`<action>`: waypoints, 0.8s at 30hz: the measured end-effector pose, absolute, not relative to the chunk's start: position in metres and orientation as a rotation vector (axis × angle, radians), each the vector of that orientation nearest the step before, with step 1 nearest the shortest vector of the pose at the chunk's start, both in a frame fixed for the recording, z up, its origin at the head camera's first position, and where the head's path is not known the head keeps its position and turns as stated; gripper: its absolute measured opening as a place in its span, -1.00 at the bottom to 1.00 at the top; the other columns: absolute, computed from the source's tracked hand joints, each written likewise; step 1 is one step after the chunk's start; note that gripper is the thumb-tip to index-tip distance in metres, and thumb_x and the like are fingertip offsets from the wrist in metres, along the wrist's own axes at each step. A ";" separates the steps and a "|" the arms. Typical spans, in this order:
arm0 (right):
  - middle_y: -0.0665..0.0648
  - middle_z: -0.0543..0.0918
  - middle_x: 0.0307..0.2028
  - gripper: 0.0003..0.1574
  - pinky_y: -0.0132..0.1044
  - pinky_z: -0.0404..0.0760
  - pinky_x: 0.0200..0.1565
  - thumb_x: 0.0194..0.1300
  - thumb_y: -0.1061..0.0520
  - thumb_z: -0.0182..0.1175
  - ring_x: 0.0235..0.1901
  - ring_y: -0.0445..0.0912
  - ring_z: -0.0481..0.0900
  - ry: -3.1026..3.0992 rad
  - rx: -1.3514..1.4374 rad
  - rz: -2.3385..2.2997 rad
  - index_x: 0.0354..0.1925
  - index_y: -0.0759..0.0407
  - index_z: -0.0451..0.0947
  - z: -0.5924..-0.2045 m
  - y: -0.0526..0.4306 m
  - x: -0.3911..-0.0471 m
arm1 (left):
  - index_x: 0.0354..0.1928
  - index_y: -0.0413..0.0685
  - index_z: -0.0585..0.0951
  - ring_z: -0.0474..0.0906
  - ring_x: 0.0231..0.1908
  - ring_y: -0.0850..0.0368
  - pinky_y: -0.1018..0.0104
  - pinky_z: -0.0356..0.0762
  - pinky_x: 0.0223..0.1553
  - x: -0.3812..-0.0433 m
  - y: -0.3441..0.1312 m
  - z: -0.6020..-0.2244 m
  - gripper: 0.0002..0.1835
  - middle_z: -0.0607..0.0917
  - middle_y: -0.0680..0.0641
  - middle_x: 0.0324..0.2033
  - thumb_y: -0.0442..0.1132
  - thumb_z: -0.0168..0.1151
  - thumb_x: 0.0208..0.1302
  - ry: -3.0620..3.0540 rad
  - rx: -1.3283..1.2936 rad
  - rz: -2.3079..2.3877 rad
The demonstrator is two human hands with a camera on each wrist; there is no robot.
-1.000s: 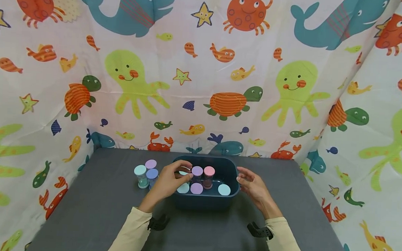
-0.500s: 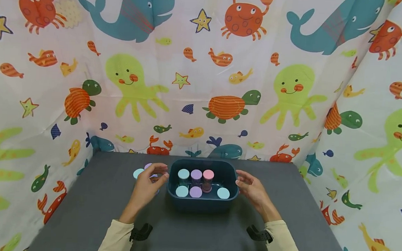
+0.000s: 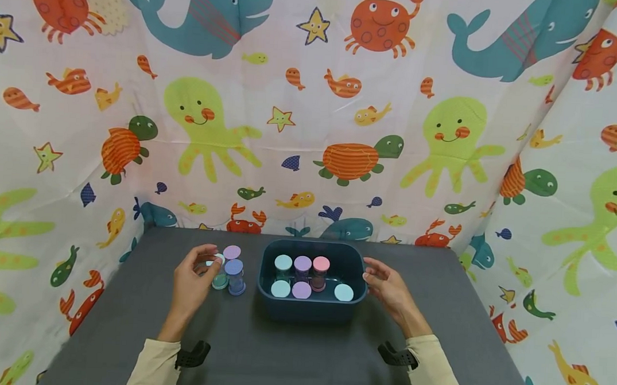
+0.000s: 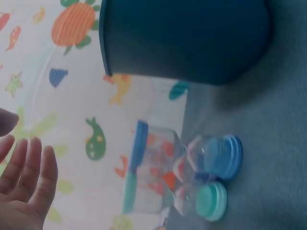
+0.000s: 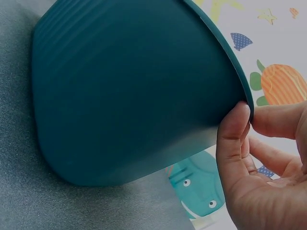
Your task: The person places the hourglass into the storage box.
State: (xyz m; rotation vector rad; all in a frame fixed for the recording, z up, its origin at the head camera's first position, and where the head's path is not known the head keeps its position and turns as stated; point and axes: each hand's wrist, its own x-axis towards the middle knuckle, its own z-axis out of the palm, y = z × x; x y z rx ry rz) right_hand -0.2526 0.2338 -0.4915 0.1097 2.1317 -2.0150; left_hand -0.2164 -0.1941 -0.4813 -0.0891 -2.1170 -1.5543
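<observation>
My left hand (image 3: 193, 279) is at the near left of a group of sand timers on the table, fingers loosely bent and holding nothing. In the head view its fingertips overlap the light-teal sand timer (image 3: 220, 281). Beside that stand a blue sand timer (image 3: 234, 268) and a purple-capped one (image 3: 232, 252). In the left wrist view a gap shows between my fingers (image 4: 31, 167) and the blue and teal timers. My right hand (image 3: 391, 288) pinches the rim of a dark blue bin (image 5: 129, 96) between thumb and fingers. The bin holds several upright timers, including a pink-capped one (image 3: 321, 265).
Inside the bin, light-blue and purple caps (image 3: 301, 290) show at the left, and one light-blue cap (image 3: 344, 292) at the front right. The grey table (image 3: 301, 359) meets a curtain (image 3: 288, 191) printed with sea animals at its back and sides.
My left hand has withdrawn from inside the bin and moved left to the timers on the table. A light-blue timer now shows where it was. My right hand stays at the bin's rim.
</observation>
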 end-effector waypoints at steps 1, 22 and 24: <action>0.06 0.43 -0.04 -0.43 -0.34 0.59 -0.18 0.45 0.20 0.07 -0.09 -0.03 0.47 2.135 0.111 -2.010 0.38 0.09 0.31 -0.492 0.234 -0.253 | 0.08 -0.10 0.58 0.57 -0.10 0.26 0.59 0.54 -0.15 -0.217 -0.197 -0.483 -0.68 0.65 -0.14 -0.03 -0.33 0.29 0.28 -2.121 -0.077 -1.544; 0.09 0.44 -0.04 -0.43 -0.33 0.60 -0.16 0.45 0.22 0.07 -0.06 0.03 0.49 2.126 0.116 -2.024 0.38 0.11 0.31 -0.492 0.233 -0.255 | 0.42 -0.19 0.27 0.28 0.37 -0.18 -0.13 0.34 0.31 -0.243 -0.224 -0.538 -0.24 0.39 -0.28 0.35 -0.16 0.36 0.25 -2.311 0.116 -1.570; 0.07 0.44 -0.06 -0.44 -0.32 0.60 -0.16 0.45 0.22 0.07 -0.08 0.01 0.49 2.124 0.123 -2.029 0.38 0.11 0.32 -0.492 0.233 -0.254 | 0.42 -0.20 0.26 0.27 0.39 -0.18 -0.11 0.34 0.31 -0.246 -0.225 -0.544 -0.23 0.38 -0.29 0.36 -0.16 0.36 0.25 -2.320 0.128 -1.589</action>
